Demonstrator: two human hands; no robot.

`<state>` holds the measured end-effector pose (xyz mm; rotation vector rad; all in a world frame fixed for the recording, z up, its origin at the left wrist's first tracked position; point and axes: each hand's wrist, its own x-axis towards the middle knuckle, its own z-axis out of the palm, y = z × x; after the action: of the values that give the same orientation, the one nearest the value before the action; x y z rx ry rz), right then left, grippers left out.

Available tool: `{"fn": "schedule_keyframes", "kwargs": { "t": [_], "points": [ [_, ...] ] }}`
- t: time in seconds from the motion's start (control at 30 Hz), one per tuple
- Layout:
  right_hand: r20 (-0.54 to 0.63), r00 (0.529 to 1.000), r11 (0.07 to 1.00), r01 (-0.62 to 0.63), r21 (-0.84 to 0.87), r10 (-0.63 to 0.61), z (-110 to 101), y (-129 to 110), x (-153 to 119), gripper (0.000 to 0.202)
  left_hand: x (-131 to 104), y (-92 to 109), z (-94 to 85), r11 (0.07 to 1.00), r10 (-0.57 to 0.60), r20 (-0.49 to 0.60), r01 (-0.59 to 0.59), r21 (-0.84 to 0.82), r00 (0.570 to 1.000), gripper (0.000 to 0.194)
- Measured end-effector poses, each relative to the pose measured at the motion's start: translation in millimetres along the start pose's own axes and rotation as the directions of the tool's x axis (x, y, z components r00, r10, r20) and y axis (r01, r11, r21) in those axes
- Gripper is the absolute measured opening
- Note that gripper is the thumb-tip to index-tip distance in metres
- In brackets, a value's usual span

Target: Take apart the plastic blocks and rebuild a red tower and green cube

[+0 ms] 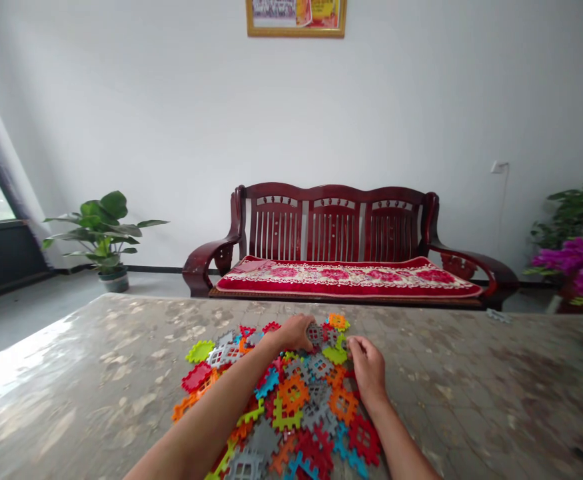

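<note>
A heap of flat, notched plastic building pieces in several colours lies under and between my hands. At the far side of the heap, my left hand (297, 332) has its thumb and fingers curled around the edge of a grey window piece (314, 335). My right hand (368, 365) is closed in a pinch at the heap's right side, beside a lime-green piece (336, 353); what its fingertips hold, if anything, is too small to make out. Closer to me lie an orange window piece (344, 404) and a red window piece (364, 439). My left forearm hides part of the heap.
The pieces lie on a table with a patterned grey-brown cover (121, 380). A lone grey piece (498, 316) sits near the far right edge. Beyond the table stand a dark red wooden bench (334, 227) and a potted plant (106, 233). Purple flowers (578, 260) are at the right.
</note>
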<state>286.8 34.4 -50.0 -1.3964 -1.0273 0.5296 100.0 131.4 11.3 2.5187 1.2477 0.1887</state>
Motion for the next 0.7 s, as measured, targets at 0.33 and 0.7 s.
{"fn": "schedule_keyframes", "kwargs": {
  "t": [0.33, 0.7],
  "points": [
    [-0.104, 0.994, 0.991, -0.029, 0.128, 0.042, -3.4, 12.3, 4.0, 0.043, -95.6, -26.1, -38.8, 0.956, 0.133, -0.177, -0.173, -0.237, 0.975, 0.040],
    [0.152, 0.988, 0.722, 0.109, -0.683, -0.006, 12.0, 28.6, 86.3, 0.057, -184.8, -164.6, -9.3, 0.826, -0.556, -0.312, 0.553, -0.107, 0.771, 0.049]
  ]
}}
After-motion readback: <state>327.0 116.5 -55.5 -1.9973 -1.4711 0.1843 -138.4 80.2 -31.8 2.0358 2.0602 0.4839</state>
